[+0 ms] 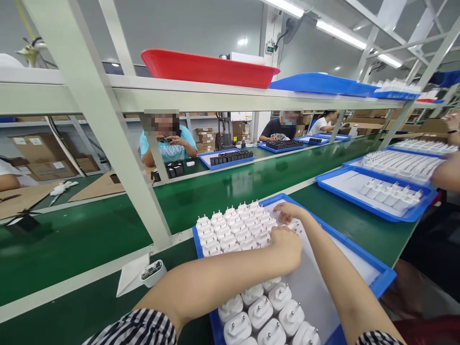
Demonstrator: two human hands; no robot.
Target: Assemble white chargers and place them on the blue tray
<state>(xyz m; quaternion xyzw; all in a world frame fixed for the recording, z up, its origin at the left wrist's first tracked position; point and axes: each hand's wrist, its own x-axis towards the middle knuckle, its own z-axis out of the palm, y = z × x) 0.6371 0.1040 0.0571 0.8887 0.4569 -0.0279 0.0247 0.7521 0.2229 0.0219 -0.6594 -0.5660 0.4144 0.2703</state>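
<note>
A blue tray (381, 280) lies in front of me, lined with white sheet and filled with rows of white plug adapters (230, 230), prongs up. My left hand (285, 247) rests curled on the adapters at the right end of the far rows. My right hand (291, 211) reaches past it, fingers bent onto adapters at the tray's far right corner. What either hand grips is hidden. More adapters (262, 311) stand in the near rows under my left forearm.
A single open adapter (153, 272) lies on a paper left of the tray. A green conveyor belt (89, 230) runs behind. More blue trays (377, 196) of adapters sit to the right. People sit across the line. A white frame post (118, 143) stands ahead-left.
</note>
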